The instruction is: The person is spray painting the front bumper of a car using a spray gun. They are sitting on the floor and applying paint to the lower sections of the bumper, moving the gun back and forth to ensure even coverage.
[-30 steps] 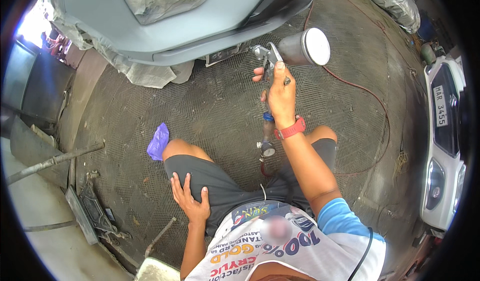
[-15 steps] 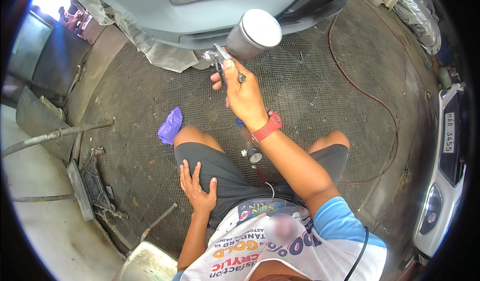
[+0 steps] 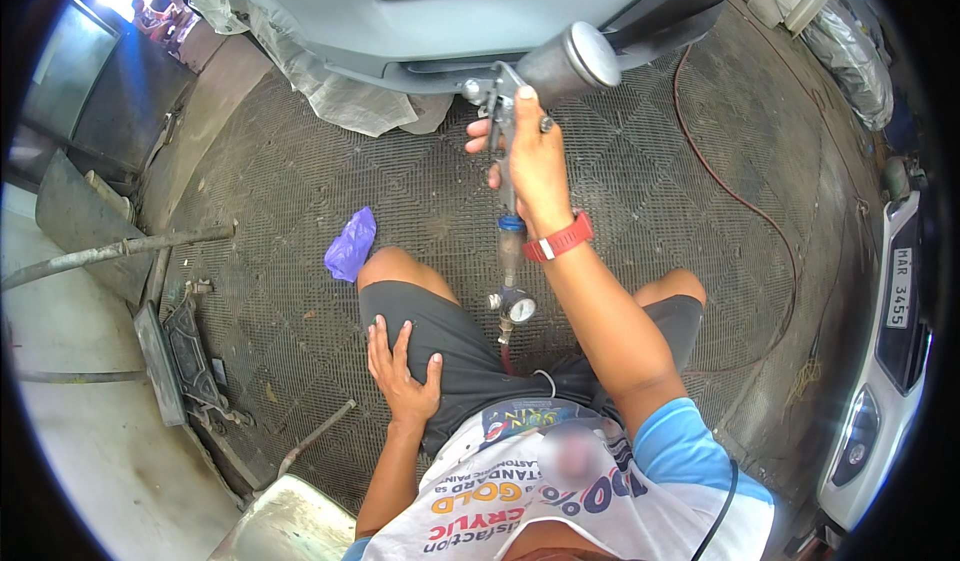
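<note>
Head cam: R hand grasps spray gun, handle axis running fwd-aft, nozzle facing L near grey bumper; L hand, farther off, spread on L thigh.

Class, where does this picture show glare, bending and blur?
Head view: glare burns out the upper left; head view: the white car curves along the dark rim; head view: a round patch on the shirt is blurred, and the spray-gun cup looks slightly smeared.
</note>
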A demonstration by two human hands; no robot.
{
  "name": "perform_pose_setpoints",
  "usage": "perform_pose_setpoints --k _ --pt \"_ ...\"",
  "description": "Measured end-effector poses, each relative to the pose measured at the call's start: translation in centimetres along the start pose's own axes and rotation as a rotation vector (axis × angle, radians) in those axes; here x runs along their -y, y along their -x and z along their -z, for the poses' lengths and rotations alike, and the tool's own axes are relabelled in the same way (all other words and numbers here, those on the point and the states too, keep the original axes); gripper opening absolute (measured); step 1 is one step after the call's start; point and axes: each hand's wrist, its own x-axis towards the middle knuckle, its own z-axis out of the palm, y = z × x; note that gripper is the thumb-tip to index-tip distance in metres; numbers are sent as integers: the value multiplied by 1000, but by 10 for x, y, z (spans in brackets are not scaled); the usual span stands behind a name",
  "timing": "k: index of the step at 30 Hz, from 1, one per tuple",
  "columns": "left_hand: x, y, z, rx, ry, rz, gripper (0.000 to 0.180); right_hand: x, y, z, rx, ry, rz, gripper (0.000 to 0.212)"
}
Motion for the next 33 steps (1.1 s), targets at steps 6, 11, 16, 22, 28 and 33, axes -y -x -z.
perform_pose_setpoints --k 6,11,16,22,28,33 --pt "3 -2 -3 -4 20 -5 72 10 7 -3 64 20 13 63" --pt "-1 -4 -4 10 11 1 72 18 -2 -11 126 54 -25 66" --pt "-3 -4 -3 11 4 -3 72 16 -12 10 41 91 -22 70" --pt "-3 -5 -3 9 6 -5 71 32 -11 57 -105 108 3 75" --pt "-1 -6 -6 13 17 -8 70 50 -13 113 -242 125 61 72" --pt "-2 -6 -8 15 8 -9 70 68 -15 149 -351 187 116 69"
